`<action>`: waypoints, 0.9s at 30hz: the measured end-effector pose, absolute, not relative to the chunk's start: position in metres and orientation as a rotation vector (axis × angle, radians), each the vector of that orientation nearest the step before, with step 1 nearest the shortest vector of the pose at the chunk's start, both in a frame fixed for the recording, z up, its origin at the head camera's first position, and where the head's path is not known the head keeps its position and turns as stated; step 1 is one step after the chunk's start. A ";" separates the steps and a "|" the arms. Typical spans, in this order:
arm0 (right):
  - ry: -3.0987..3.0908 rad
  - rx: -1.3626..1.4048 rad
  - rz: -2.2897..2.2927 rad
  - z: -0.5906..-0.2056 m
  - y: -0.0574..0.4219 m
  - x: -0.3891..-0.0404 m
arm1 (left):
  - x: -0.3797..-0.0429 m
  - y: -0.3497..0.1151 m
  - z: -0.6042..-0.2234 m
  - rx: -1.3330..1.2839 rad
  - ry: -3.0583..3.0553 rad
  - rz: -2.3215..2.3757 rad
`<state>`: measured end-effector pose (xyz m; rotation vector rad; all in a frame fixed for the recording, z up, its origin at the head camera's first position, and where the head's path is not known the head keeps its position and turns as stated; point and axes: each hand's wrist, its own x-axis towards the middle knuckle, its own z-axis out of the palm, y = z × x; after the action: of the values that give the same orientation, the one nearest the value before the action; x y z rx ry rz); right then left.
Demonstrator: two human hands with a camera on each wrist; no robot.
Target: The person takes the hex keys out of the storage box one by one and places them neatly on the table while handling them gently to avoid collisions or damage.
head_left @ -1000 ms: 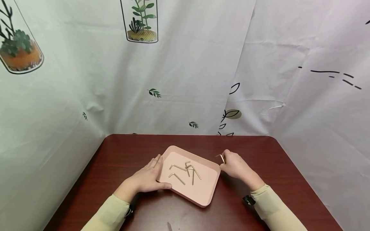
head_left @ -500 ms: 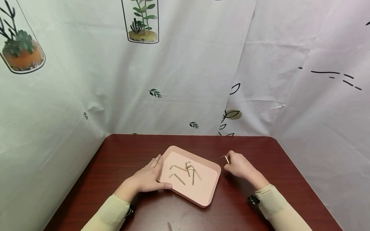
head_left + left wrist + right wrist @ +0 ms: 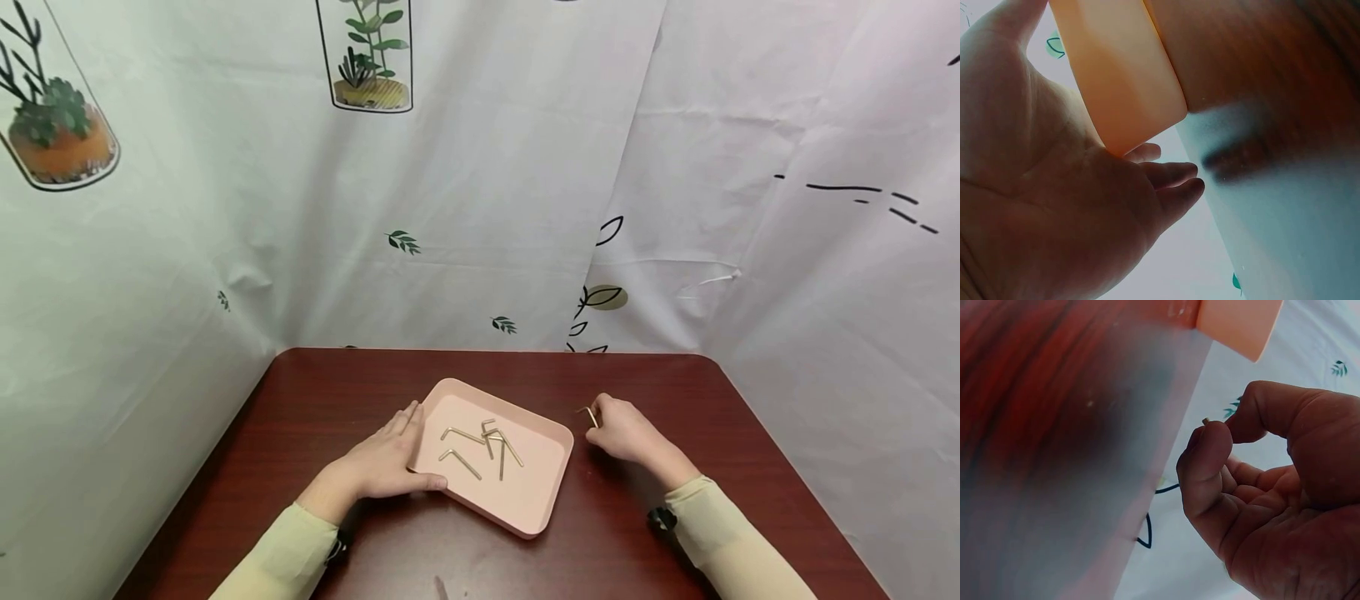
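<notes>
A pink tray (image 3: 517, 504) lies at an angle on the dark red table, holding several brass-coloured hex keys (image 3: 462, 465), some crossing one another. My left hand (image 3: 378, 463) rests against the tray's near-left corner, fingers along its left side and thumb at the near edge. In the left wrist view those fingers look fairly straight beside the tray wall (image 3: 1124, 75). To the right of the tray and apart from it, my right hand (image 3: 628, 433) pinches another hex key (image 3: 592, 417). Only a tip of that hex key (image 3: 1205, 420) shows in the right wrist view.
The table (image 3: 337, 375) has rounded back corners. A white printed cloth (image 3: 465, 183) hangs behind it and on both sides. A dark mark (image 3: 440, 588) shows at the bottom of the head view. Dark devices (image 3: 662, 519) are on both wrists.
My right hand has moved away from the tray's right corner, to the right, with the hex key in it. The left hand and the tray have stayed put.
</notes>
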<state>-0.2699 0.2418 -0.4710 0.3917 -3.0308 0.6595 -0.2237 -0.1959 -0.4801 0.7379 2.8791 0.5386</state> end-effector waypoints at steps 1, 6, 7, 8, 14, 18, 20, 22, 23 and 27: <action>-3.034 0.390 0.659 -0.472 0.242 -0.271 | -0.224 -0.196 -0.480 0.740 2.880 0.538; -3.045 0.400 0.659 -0.474 0.245 -0.274 | -0.223 -0.196 -0.480 0.740 2.880 0.518; -3.047 0.401 0.660 -0.474 0.246 -0.274 | -0.223 -0.196 -0.480 0.743 2.881 0.521; -3.049 0.403 0.665 -0.475 0.246 -0.275 | -0.223 -0.196 -0.480 0.741 2.881 0.519; -3.066 0.400 0.723 -0.478 0.250 -0.277 | -0.224 -0.196 -0.481 0.732 2.880 0.535; -3.076 0.404 0.770 -0.479 0.251 -0.277 | -0.224 -0.195 -0.482 0.737 2.881 0.546; -3.079 0.406 0.773 -0.480 0.251 -0.277 | -0.224 -0.195 -0.482 0.740 2.880 0.548; -3.082 0.399 0.775 -0.480 0.251 -0.277 | -0.223 -0.195 -0.482 0.741 2.881 0.545; -3.082 0.398 0.773 -0.480 0.250 -0.277 | -0.223 -0.195 -0.482 0.739 2.881 0.544; -3.081 0.395 0.772 -0.480 0.250 -0.277 | -0.224 -0.196 -0.482 0.729 2.882 0.538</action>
<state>-0.2766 0.2495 -0.4795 0.3946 -3.0806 0.7715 -0.2236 -0.1958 -0.4817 0.7295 2.8818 0.5383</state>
